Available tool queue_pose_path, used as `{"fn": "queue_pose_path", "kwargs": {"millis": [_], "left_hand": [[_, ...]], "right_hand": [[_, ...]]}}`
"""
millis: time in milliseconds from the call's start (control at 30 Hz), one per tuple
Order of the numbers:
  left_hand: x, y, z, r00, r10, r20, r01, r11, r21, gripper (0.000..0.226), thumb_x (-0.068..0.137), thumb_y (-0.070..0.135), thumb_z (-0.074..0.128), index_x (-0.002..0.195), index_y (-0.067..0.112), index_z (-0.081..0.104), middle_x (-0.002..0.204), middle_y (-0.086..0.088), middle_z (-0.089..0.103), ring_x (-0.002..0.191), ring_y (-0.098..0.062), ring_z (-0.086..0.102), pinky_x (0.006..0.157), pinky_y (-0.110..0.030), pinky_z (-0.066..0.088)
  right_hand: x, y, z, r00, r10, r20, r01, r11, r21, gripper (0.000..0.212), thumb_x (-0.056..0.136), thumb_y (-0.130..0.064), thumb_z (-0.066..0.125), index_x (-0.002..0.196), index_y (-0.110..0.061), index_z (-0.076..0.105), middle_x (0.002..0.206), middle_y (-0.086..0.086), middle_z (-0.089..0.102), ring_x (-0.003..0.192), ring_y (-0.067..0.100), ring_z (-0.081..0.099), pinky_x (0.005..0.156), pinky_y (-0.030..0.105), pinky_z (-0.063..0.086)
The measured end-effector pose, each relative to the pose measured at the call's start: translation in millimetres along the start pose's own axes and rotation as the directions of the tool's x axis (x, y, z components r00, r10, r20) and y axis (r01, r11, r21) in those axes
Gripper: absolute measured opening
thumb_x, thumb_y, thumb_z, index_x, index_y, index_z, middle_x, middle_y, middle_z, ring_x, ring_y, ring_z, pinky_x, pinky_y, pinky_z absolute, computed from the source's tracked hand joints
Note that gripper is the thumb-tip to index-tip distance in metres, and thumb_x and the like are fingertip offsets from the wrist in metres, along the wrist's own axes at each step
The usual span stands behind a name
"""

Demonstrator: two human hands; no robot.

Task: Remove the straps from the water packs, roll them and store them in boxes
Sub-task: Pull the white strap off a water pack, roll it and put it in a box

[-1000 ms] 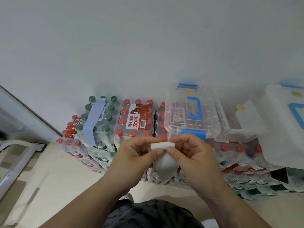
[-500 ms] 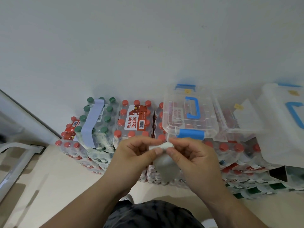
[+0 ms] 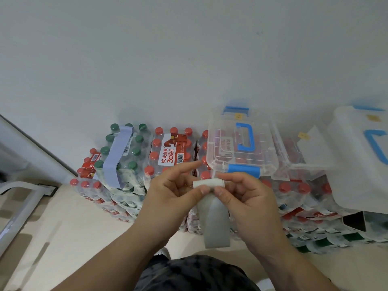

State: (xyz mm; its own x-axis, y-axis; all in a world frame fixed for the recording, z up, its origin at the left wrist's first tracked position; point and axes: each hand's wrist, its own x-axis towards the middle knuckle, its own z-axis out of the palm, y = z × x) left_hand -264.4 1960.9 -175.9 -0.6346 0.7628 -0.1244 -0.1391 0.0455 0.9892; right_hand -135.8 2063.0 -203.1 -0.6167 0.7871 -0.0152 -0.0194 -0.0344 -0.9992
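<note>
A pale grey strap (image 3: 215,219) hangs in front of me, its top end rolled into a small white coil. My left hand (image 3: 174,194) pinches the coil with thumb and fingers, index finger pointing out. My right hand (image 3: 249,198) grips the coil's other side. Water packs line the wall: a green-capped pack (image 3: 134,164) with a lilac strap (image 3: 118,156) over its top, and a red-capped pack (image 3: 155,152) with a red and white label. A clear box with blue handle (image 3: 216,160) rests lid shut on the red-capped packs.
More clear boxes stand to the right: one (image 3: 294,156) with a yellow tag and a larger frosted one (image 3: 361,177) with blue handle. A white metal frame (image 3: 19,204) lies on the beige floor at left. The white wall rises behind the packs.
The coil at the strap's top has grown and more of the strap now hangs below my hands. My left index finger has lifted and points outward.
</note>
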Motion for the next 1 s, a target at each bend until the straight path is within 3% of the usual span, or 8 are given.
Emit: {"fn": "queue_pose_path", "kwargs": {"millis": [100,200,367,567,700,767,900,1000], "left_hand": [[0.0,0.5,-1.0,0.998,-0.055,-0.001,0.055,0.997,-0.049,0.027,0.087,0.005,0.067,0.102,0.023,0.078,0.084,-0.008,0.072,0.075,-0.021,0.069,0.068,-0.03,0.058],[-1.3,2.5,-0.6,0.997,-0.072,0.026,0.074,0.992,-0.098,0.021,0.079,0.014,0.068,0.094,0.02,0.081,0.094,-0.013,0.077,0.08,-0.025,0.073,0.07,-0.032,0.06],[1.0,2.1,-2.2,0.999,-0.039,0.026,0.041,0.996,-0.082,0.023,0.07,0.013,0.073,0.092,0.015,0.081,0.089,-0.018,0.076,0.078,-0.024,0.073,0.066,-0.027,0.058],[1.9,1.7,1.6,1.0,0.011,-0.022,-0.012,0.999,-0.038,0.019,0.069,0.004,0.076,0.086,0.012,0.08,0.083,-0.016,0.075,0.07,-0.013,0.069,0.062,-0.018,0.054],[1.6,0.0,3.4,0.997,0.052,-0.055,-0.05,0.998,0.035,0.025,0.075,-0.006,0.076,0.08,0.018,0.08,0.087,-0.024,0.071,0.074,-0.021,0.066,0.073,-0.034,0.059],[1.8,-0.2,3.6,0.997,0.064,-0.05,-0.06,0.996,0.065,0.032,0.075,-0.008,0.076,0.08,0.023,0.08,0.087,-0.028,0.068,0.073,-0.023,0.061,0.075,-0.039,0.058],[1.8,1.8,3.6,0.999,0.042,-0.026,-0.04,0.997,0.06,0.034,0.073,-0.016,0.074,0.076,0.017,0.08,0.073,-0.011,0.068,0.067,-0.016,0.061,0.065,-0.026,0.057],[1.7,4.5,2.2,1.0,0.015,0.016,-0.015,1.0,0.002,0.031,0.072,-0.01,0.075,0.085,0.018,0.08,0.08,-0.009,0.073,0.072,-0.017,0.067,0.068,-0.026,0.059]], "right_hand": [[1.1,-0.3,-2.8,0.999,0.032,-0.024,-0.031,0.999,0.025,0.021,0.084,-0.013,0.076,0.096,-0.03,0.075,0.091,0.003,0.08,0.084,0.019,0.076,0.072,0.032,0.062],[0.9,-3.2,-2.8,0.999,0.028,-0.022,-0.028,0.999,0.041,0.022,0.08,-0.023,0.074,0.098,-0.035,0.075,0.094,0.003,0.079,0.087,0.018,0.076,0.071,0.026,0.06],[0.4,-2.7,-2.6,1.0,-0.021,-0.011,0.021,1.0,-0.008,0.029,0.086,-0.01,0.074,0.099,-0.035,0.075,0.092,0.005,0.077,0.087,0.02,0.074,0.079,0.029,0.061],[-2.3,-4.2,0.1,0.998,-0.055,-0.031,0.055,0.998,-0.013,0.029,0.083,-0.016,0.077,0.096,-0.041,0.076,0.095,-0.003,0.079,0.088,0.016,0.076,0.078,0.029,0.062],[-5.4,-6.2,2.9,0.998,0.011,-0.063,-0.006,0.996,0.09,0.03,0.076,-0.039,0.071,0.105,-0.037,0.069,0.09,0.003,0.08,0.083,0.018,0.076,0.073,0.034,0.063],[-4.6,-6.3,3.4,0.996,0.014,-0.086,-0.008,0.998,0.069,0.021,0.075,-0.042,0.071,0.094,-0.033,0.069,0.086,0.004,0.079,0.079,0.02,0.075,0.07,0.035,0.06],[-1.5,-5.8,0.9,0.996,0.017,-0.083,-0.011,0.998,0.066,0.009,0.074,-0.035,0.073,0.081,-0.03,0.071,0.088,0.001,0.078,0.079,0.016,0.074,0.071,0.03,0.059],[-1.7,-4.6,-0.9,0.997,0.023,-0.072,-0.017,0.997,0.075,0.008,0.074,-0.03,0.074,0.081,-0.031,0.071,0.091,-0.001,0.08,0.084,0.016,0.075,0.074,0.031,0.058]]}}
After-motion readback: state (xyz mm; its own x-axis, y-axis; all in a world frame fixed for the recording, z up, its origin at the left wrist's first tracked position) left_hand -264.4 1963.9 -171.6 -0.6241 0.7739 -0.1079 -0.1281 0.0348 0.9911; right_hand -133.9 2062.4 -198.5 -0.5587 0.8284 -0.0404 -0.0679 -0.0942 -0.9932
